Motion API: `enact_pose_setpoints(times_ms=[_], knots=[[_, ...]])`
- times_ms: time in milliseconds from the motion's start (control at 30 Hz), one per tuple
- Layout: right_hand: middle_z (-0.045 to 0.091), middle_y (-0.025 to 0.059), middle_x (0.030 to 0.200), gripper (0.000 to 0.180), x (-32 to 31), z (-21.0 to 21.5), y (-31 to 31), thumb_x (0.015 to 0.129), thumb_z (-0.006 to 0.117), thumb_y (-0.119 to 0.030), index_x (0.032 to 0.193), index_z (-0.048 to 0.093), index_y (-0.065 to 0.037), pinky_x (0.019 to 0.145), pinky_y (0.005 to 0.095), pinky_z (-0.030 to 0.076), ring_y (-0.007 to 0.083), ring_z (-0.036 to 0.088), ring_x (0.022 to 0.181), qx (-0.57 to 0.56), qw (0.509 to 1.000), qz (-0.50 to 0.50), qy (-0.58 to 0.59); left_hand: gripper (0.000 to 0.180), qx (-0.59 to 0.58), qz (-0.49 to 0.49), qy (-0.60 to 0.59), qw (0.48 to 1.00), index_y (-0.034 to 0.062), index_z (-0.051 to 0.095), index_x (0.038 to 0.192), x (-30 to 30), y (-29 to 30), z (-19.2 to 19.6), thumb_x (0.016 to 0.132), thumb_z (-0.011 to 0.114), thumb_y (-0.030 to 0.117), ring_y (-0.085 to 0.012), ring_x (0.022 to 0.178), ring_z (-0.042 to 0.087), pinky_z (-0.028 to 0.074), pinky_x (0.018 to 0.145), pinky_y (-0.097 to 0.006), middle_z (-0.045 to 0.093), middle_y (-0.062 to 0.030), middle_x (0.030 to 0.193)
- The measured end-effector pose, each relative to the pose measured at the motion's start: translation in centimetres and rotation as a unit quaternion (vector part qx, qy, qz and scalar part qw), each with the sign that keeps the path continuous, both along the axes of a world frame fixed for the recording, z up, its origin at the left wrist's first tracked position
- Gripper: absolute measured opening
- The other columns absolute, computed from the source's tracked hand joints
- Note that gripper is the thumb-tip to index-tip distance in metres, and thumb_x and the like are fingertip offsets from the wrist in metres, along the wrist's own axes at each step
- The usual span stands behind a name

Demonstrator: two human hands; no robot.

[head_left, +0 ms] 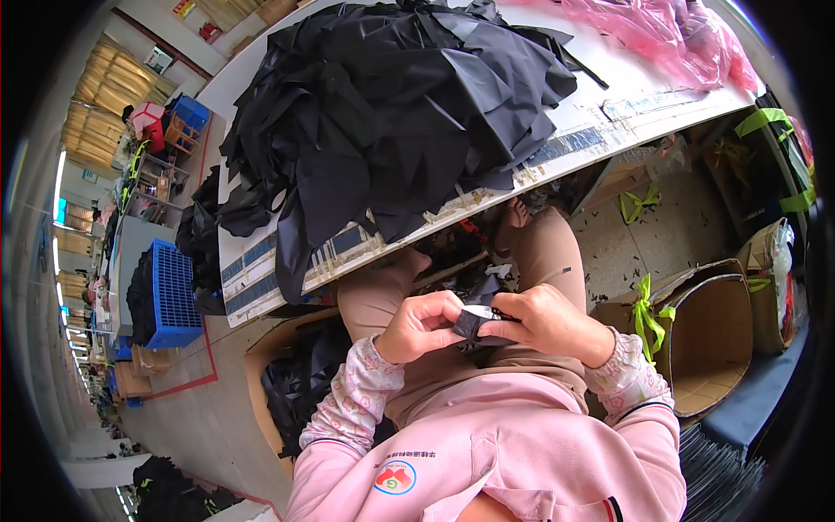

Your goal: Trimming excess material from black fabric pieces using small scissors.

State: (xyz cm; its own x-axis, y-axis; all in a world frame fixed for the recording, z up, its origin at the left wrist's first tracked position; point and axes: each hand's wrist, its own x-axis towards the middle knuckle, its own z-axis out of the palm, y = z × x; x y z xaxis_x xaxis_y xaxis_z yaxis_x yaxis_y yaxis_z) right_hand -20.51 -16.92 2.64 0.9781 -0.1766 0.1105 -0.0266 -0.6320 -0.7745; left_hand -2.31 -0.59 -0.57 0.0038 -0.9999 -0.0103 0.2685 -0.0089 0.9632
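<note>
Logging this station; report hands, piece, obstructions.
Left hand, right hand: both pinching black piece. Black pile on table beyond. Nothing seen blocking hands.

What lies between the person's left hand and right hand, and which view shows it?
A small black piece with a pale part, touched by the fingers of the left hand and right hand; the head view shows it.

In front of you stretches a white tabletop [665, 109], its near edge banded with dark-blue strips [574, 144]. On it, left of centre, sprawls a large heap of thin black fabric pieces [391, 122]; crumpled translucent pink plastic sheeting [644, 30] lies far right. On your right, the beige tiled floor [687, 230] carries scattered dark scraps [621, 248] and a lime-green strip [639, 205].
</note>
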Motion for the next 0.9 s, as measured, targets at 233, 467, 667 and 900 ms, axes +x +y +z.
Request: enact_pose_setpoints(times_ms=[233,467,667,900], knots=[[0.055,0.0193,0.058,0.042,-0.5,0.6,-0.9,0.086,0.066,-0.040,0.077,0.059,0.000,0.053,0.0443,0.044,0.0395,0.057,0.057,0.062,0.996,0.052,0.042,0.009,0.028,-0.056,0.016,0.998,-0.0028,0.065,0.091,1.0,-0.3,1.0,0.082,0.066,-0.003,-0.0132,0.090,0.055,0.043,0.082,-0.026,0.057,-0.0057,0.095],[0.056,0.0164,0.058,0.042,-0.6,1.4,-1.1,0.085,0.066,-0.043,0.079,0.060,-0.002,0.053,0.0428,0.045,0.0365,0.058,0.056,0.024,0.991,0.119,0.058,0.008,0.114,-0.241,0.098,0.959,-0.0036,0.063,0.087,2.9,-1.6,1.3,0.080,0.066,-0.002,-0.0127,0.087,0.055,0.044,0.080,-0.026,0.057,-0.0043,0.091],[0.059,0.0144,0.059,0.042,-0.3,1.6,-0.7,0.085,0.065,-0.044,0.078,0.060,-0.004,0.053,0.0414,0.047,0.0353,0.059,0.056,-0.037,0.986,0.154,0.045,0.007,0.136,-0.299,0.095,0.940,-0.0037,0.064,0.086,3.1,-2.2,1.0,0.080,0.066,-0.001,-0.0122,0.086,0.055,0.044,0.079,-0.025,0.057,-0.0040,0.091],[0.056,0.0144,0.055,0.042,-0.2,0.7,-0.3,0.086,0.062,-0.044,0.075,0.057,-0.004,0.051,0.0427,0.046,0.0355,0.058,0.054,-0.027,0.986,0.166,0.008,0.005,0.152,-0.330,0.095,0.927,-0.0041,0.065,0.086,2.5,-2.5,1.4,0.082,0.066,0.000,-0.0112,0.086,0.056,0.045,0.078,-0.025,0.059,-0.0038,0.090]])
